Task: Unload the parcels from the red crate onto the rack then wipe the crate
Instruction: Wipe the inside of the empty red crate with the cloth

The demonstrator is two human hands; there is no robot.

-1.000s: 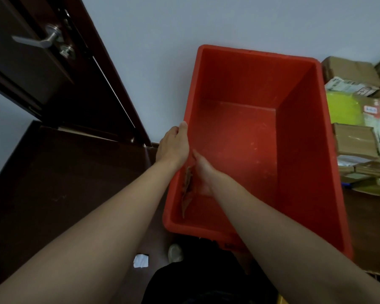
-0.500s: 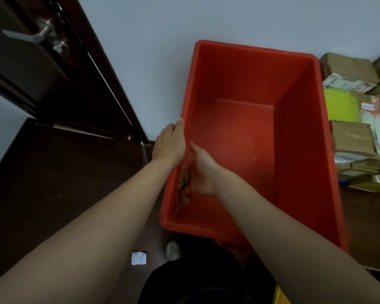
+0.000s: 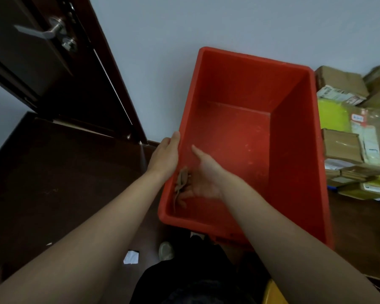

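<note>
The red crate stands tilted in front of me against the pale wall, and no parcel shows inside it. My left hand grips its left rim from outside, thumb along the edge. My right hand is inside the crate, holding a small brownish cloth against the inner left wall near the front corner. Its fingers lie behind the cloth and its thumb points up. Brown cardboard parcels and a lime-green one are stacked to the right of the crate.
A dark wooden door with a metal handle stands open at the upper left. Dark floor spreads on the left, with a white scrap of paper near my shoe. A yellow object sits at the bottom edge.
My right hand has slid the cloth down along the crate's inner left wall toward the front corner. My left hand keeps its grip on the rim.
</note>
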